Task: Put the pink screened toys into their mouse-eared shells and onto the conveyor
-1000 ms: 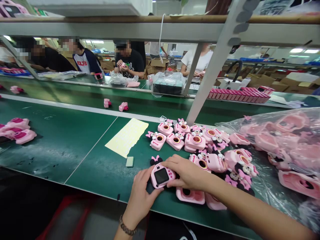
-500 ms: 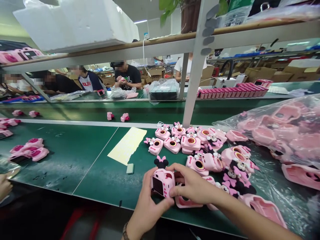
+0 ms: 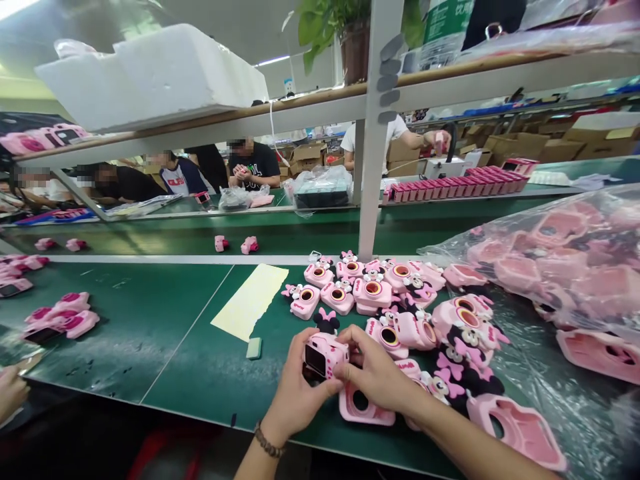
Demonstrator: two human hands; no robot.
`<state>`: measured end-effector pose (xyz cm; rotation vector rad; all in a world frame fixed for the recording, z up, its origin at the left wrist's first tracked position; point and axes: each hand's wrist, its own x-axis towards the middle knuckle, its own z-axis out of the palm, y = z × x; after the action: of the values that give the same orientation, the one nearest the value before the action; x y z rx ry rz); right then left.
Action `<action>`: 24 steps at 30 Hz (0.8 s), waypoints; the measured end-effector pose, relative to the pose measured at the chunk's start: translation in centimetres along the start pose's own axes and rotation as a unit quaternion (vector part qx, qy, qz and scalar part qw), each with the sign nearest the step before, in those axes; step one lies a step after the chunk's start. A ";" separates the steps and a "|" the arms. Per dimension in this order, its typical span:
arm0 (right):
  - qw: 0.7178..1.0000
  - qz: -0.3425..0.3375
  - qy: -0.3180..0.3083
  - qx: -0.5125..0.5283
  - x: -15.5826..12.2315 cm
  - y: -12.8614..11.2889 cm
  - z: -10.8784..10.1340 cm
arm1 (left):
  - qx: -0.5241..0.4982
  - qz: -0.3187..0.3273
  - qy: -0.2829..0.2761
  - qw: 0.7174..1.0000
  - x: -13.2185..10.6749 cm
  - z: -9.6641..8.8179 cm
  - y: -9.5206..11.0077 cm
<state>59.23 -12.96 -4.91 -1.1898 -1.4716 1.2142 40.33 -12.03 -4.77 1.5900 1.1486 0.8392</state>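
Between my two hands is a pink toy camera (image 3: 325,353), its dark screen and small buttons facing me and black mouse ears with a pink bow on top. My left hand (image 3: 295,390) grips its left side, thumb along the bottom edge. My right hand (image 3: 373,367) closes on its right side, thumb near the buttons. Under my right wrist lies a hollow pink case (image 3: 367,407) on the green table (image 3: 175,353). More pink cameras with mouse figures (image 3: 373,290) crowd together just beyond and right of my hands.
A yellow paper sheet (image 3: 250,300) and a pale green block (image 3: 254,348) lie left of my hands. At right, a clear plastic bag (image 3: 565,247) holds pink cases. Further pink cameras (image 3: 63,317) sit at left, near another person's hand (image 3: 11,393). A shelf post (image 3: 373,147) rises ahead.
The camera in my hands has tipped slightly, its screen turned a bit more upward; both hands keep their grip. Across the bench, a co-worker's arm now reaches out to the right. My view has shifted slightly.
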 end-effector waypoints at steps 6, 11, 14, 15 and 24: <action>0.999 0.030 0.024 0.019 0.5 -0.1 -0.3 | 0.110 0.002 0.041 0.993 2.1 0.7 1.4; 0.996 0.024 0.044 0.070 0.4 0.0 -0.6 | 0.159 -0.003 0.007 0.987 2.6 0.6 3.3; 0.992 0.021 0.058 0.114 0.6 0.3 -1.0 | 0.200 0.002 -0.016 0.980 2.6 0.6 3.9; 0.990 0.024 0.059 0.129 0.7 0.4 -1.2 | 0.220 0.007 -0.026 0.975 2.7 0.6 4.0; 0.984 0.041 -0.043 0.167 -0.1 -0.3 -4.1 | 0.342 0.056 -0.100 0.933 3.3 0.1 5.9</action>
<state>63.25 -12.43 -3.99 -0.9881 -1.2282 1.5177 43.16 -9.42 0.76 2.2666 1.2823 0.3304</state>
